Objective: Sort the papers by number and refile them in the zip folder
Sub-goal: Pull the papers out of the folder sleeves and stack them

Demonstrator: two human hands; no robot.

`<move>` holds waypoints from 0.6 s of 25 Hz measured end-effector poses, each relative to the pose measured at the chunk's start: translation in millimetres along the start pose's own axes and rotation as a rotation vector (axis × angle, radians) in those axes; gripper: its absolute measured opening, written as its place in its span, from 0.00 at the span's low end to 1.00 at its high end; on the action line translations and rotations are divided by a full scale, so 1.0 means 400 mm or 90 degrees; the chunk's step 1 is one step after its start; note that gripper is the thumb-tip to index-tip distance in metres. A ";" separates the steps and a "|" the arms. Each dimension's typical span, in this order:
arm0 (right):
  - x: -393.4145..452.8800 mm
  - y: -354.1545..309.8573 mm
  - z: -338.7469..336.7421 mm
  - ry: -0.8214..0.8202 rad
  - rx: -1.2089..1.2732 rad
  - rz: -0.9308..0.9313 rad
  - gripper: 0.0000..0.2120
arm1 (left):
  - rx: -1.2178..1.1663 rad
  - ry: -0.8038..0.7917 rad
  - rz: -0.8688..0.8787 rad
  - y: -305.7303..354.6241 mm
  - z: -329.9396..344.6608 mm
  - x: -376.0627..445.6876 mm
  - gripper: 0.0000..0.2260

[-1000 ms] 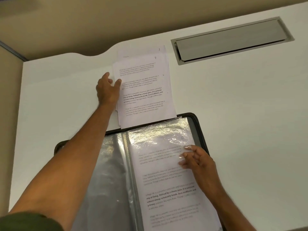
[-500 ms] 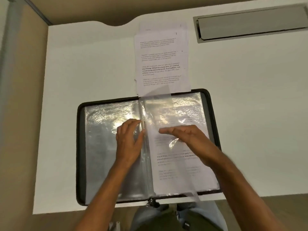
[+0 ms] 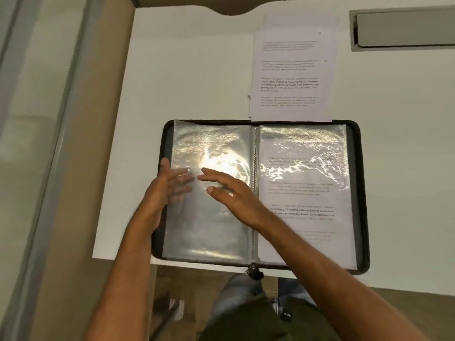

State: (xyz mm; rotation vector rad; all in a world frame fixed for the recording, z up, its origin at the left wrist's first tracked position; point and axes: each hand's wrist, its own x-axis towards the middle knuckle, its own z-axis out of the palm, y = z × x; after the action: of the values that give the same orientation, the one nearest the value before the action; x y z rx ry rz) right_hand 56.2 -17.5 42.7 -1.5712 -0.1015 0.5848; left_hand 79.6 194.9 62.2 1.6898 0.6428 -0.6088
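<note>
Hands over the left page now, both of them. Left hand point(image 3: 167, 188) sits at the outer edge of the zip folder point(image 3: 362, 193), fingers straight and spread, blurred, lying on or just above the clear sleeve point(image 3: 209, 230); whether they press it I cannot tell. Right hand point(image 3: 231, 193) reaches across from the right, its forearm crossing the ring spine point(image 3: 256, 156), fingers stretched out and relaxed over the middle of that same sleeve, gripping nothing. Fingertips of the two hands are close together, not touching as far as the view shows.

Folder lies open and flat on the white desk point(image 3: 172, 70), its near edge at the desk's front edge, zip pull point(image 3: 252, 271) hanging over. Left sleeve looks empty and glares with reflected light. Right side holds a printed sheet point(image 3: 302, 200) inside its sleeve, text showing through the plastic.

Beyond the folder, a loose stack of papers point(image 3: 293, 70) lies on the desk, its near edge touching or tucked just at the folder's far rim. A grey cable hatch point(image 3: 403, 30) sits in the desk to the right of the stack.
</note>
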 end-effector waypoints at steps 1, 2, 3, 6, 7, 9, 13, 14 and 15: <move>0.004 0.014 -0.002 0.038 -0.027 -0.020 0.15 | 0.054 0.034 0.001 -0.016 -0.012 -0.001 0.24; 0.007 0.026 -0.014 0.081 -0.062 -0.040 0.14 | 0.113 0.079 0.012 -0.035 -0.020 0.006 0.19; 0.010 0.037 -0.038 0.126 -0.103 -0.052 0.14 | 0.163 0.127 0.031 -0.050 -0.020 0.012 0.15; -0.002 0.082 -0.158 0.269 -0.288 -0.041 0.17 | 0.268 0.271 0.057 -0.074 0.009 0.025 0.09; -0.014 0.099 -0.208 0.311 -0.336 -0.031 0.19 | 0.306 0.320 0.069 -0.078 0.027 0.027 0.09; -0.041 0.130 -0.310 0.380 -0.401 -0.012 0.23 | 0.413 0.402 0.125 -0.088 0.072 0.030 0.19; -0.079 0.189 -0.466 0.440 -0.636 0.039 0.35 | 0.527 0.281 0.368 -0.094 0.219 0.018 0.16; -0.085 0.199 -0.478 0.441 -0.698 0.076 0.37 | 0.538 0.208 0.417 -0.093 0.263 0.013 0.15; -0.090 0.210 -0.481 0.445 -0.747 0.108 0.38 | 0.552 0.142 0.460 -0.091 0.305 0.013 0.15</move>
State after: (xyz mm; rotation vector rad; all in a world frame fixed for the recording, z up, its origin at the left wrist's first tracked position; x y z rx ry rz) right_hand 82.5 -215.4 -31.4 -2.8627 0.2755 0.0092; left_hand 50.7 82.5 9.6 2.6275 -0.1679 -0.1557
